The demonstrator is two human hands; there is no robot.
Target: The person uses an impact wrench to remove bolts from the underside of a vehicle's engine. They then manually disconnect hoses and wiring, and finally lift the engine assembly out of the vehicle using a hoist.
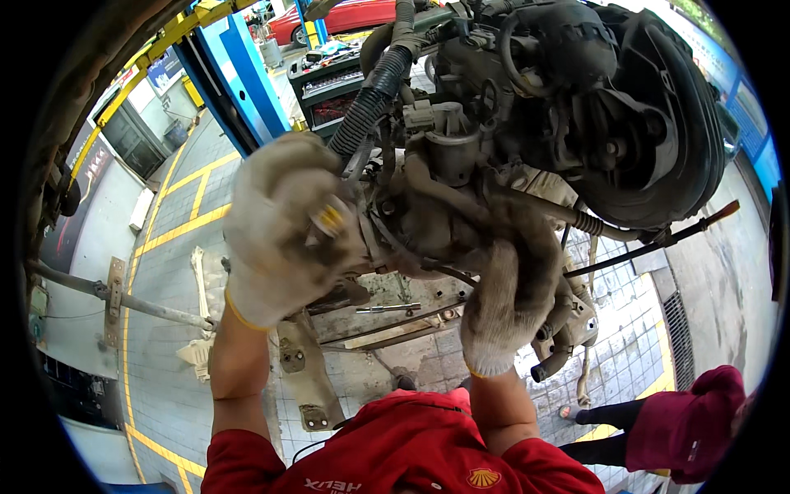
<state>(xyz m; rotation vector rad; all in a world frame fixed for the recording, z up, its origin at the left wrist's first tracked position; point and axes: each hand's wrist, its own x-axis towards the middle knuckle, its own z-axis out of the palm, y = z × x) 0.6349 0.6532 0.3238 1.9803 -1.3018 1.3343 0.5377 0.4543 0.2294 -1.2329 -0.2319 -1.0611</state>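
A dark, greasy engine assembly (440, 222) hangs before me, with a ribbed hose (370, 103) and a round metal canister (451, 152) on its near side. My left hand (288, 235), in a soiled white knit glove, is closed at the engine's left side and smeared by motion. A small yellow and white end shows between its fingers; I cannot make out the object. My right hand (514, 288), gloved too, reaches up against the engine's underside below a metal pipe (535, 206). Its blackened fingers curl there, and what they grip is hidden.
Below the engine, a metal bar (388, 309) lies on a worn surface near a long bracket (309, 375). A thin dark rod (650, 253) juts out rightward. A blue lift post (239, 74) and a tool cart (325, 90) stand behind. Another person (683, 420) stands at lower right.
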